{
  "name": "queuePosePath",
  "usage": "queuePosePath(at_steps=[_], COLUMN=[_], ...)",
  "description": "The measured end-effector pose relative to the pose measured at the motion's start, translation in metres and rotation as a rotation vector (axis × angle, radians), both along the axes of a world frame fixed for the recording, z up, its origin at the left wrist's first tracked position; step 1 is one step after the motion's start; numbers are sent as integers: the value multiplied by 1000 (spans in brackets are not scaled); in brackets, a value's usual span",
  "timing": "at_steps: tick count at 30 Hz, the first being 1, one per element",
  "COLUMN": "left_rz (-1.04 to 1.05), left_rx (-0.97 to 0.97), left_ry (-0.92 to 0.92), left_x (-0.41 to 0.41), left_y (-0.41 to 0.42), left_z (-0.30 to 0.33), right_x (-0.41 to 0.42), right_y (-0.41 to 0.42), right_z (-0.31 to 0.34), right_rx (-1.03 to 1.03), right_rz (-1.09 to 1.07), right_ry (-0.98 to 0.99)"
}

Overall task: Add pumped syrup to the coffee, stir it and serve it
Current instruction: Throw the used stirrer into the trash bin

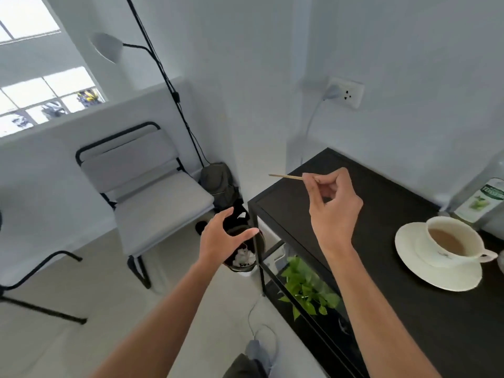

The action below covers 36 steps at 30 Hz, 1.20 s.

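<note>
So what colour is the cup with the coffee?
White, like its saucer; the cup shows in the head view.

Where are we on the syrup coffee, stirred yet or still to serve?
Looks mostly done: the coffee in the cup is light brown, on its saucer on the black table, beside the syrup bottle. In hand: the right hand pinches a thin wooden stirrer, held away from the cup towards the bin; the left hand is open above it. Left: probably binning the stirrer and serving.
</note>
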State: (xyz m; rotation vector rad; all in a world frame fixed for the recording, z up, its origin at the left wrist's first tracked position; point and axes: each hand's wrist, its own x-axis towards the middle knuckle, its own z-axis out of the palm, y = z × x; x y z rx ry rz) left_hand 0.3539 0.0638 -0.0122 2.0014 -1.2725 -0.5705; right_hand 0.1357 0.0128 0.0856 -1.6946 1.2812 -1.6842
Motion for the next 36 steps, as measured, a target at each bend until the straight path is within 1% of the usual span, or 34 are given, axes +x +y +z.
queuePosePath(at_steps=[5, 9, 16, 22, 25, 27, 32, 36], left_rz=[107, 165, 170, 163, 196, 239, 431, 547], left_rx=[42, 113, 290, 433, 489, 516, 555, 574], left_ry=[41, 65, 159, 206, 264, 342, 567, 749], left_x=[52, 95, 168, 206, 219, 225, 228, 222], left_y=[11, 6, -24, -47, -60, -70, -91, -106], left_z=[-27, -54, -122, -207, -257, -294, -393, -480], right_x=[71, 131, 221, 261, 273, 277, 278, 281], right_y=[-12, -28, -59, -73, -84, -92, -106, -115], right_z=[-32, -65, -146, -246, -303, -343, -445, -522], right_rx=[81, 131, 244, 429, 501, 543, 645, 668], right_rz=[113, 180, 194, 179, 169, 156, 92, 44], right_ry=[32, 97, 189, 227, 234, 265, 326, 423])
